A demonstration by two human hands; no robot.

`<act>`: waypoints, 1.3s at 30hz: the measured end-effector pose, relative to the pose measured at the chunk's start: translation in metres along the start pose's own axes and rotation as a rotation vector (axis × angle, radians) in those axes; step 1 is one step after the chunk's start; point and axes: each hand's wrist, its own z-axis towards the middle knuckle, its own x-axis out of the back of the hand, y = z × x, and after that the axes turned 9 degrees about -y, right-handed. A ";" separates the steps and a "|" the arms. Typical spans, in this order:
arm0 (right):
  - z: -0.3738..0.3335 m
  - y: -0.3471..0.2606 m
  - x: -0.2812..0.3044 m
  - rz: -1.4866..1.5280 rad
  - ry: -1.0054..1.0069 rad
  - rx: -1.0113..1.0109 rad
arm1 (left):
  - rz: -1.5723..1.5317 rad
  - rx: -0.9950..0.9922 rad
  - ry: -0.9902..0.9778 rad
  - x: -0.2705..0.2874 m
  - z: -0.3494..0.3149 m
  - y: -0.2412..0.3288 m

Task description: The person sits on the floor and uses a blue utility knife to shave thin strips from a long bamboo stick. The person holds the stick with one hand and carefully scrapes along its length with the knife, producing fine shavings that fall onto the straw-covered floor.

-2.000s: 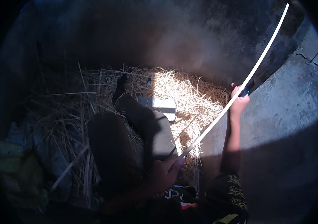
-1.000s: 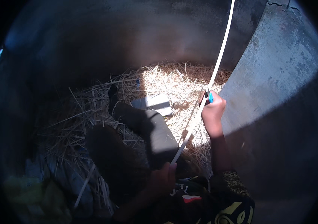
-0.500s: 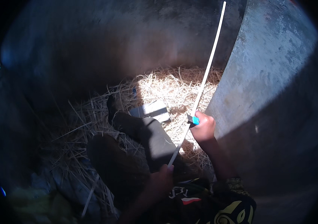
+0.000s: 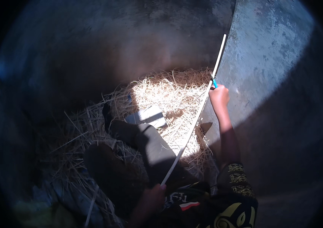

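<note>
A long, thin pale stick (image 4: 188, 137) slants from my lap up toward the wall. My left hand (image 4: 153, 197), in shadow, is closed around its lower end. Farther up, my right hand (image 4: 219, 95) grips a small blue-handled knife (image 4: 215, 83). Its dark blade lies against the stick a little below the upper tip. The fingers of the right hand are closed and partly hidden by the back of the hand.
Pale shavings (image 4: 180, 89) cover the ground ahead of my legs (image 4: 152, 142). A light rectangular block (image 4: 152, 116) lies on them by my knee. A grey wall (image 4: 260, 72) rises close on the right, and another dark wall surface (image 4: 112, 45) stands ahead.
My right hand has moved up and away along the stick with the knife. My left hand and the stick have shifted down and slightly left. The stick's upper end now sits lower.
</note>
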 end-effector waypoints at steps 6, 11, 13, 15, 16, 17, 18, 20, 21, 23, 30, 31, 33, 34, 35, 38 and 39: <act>-0.076 -0.008 0.003 -0.104 -0.013 0.386 | -0.055 -0.137 0.137 -0.003 -0.008 -0.004; -0.165 -0.010 -0.002 -0.023 -0.264 0.659 | -0.013 -0.209 0.333 0.005 0.001 0.002; -0.170 -0.013 -0.010 0.018 -0.285 0.703 | 0.012 -0.171 0.356 0.007 0.002 0.005; -0.166 -0.020 -0.020 0.012 -0.295 0.722 | 0.039 -0.122 0.412 -0.004 0.010 -0.001; -0.157 -0.022 -0.024 -0.053 -0.291 0.698 | 0.051 -0.104 0.433 -0.010 0.013 -0.006; -0.142 -0.025 -0.028 -0.119 -0.287 0.674 | 0.079 -0.137 0.462 -0.014 0.014 -0.012; -0.126 -0.031 -0.032 -0.180 -0.279 0.656 | 0.107 -0.171 0.499 -0.018 0.015 -0.018; -0.099 -0.047 -0.036 -0.235 -0.314 0.531 | 0.182 -0.188 0.543 -0.019 0.014 -0.022; -0.070 -0.049 -0.034 -0.251 -0.271 0.425 | 0.226 -0.185 0.529 -0.018 0.011 -0.021; -0.043 -0.044 -0.033 -0.244 -0.219 0.324 | 0.252 -0.179 0.518 -0.017 0.002 -0.023; -0.150 -0.045 -0.032 -0.239 -0.436 0.726 | 0.057 -0.125 0.495 -0.011 0.007 -0.019; -0.172 -0.042 -0.026 -0.274 -0.533 0.726 | -0.001 -0.116 0.457 -0.010 0.011 -0.019; -0.188 -0.031 -0.036 -0.151 -0.456 0.715 | 0.051 -0.055 0.396 -0.011 0.015 -0.024; -0.186 -0.030 -0.039 -0.072 -0.410 0.683 | 0.081 -0.018 0.367 -0.011 0.013 -0.027; -0.170 -0.030 -0.041 -0.133 -0.385 0.592 | 0.158 -0.026 0.329 -0.010 0.011 -0.029; -0.090 -0.044 -0.033 -0.079 -0.303 0.186 | 0.355 -0.103 0.275 -0.014 0.005 -0.039; -0.061 -0.039 -0.034 -0.061 -0.267 0.117 | 0.389 -0.166 0.305 -0.019 0.003 -0.046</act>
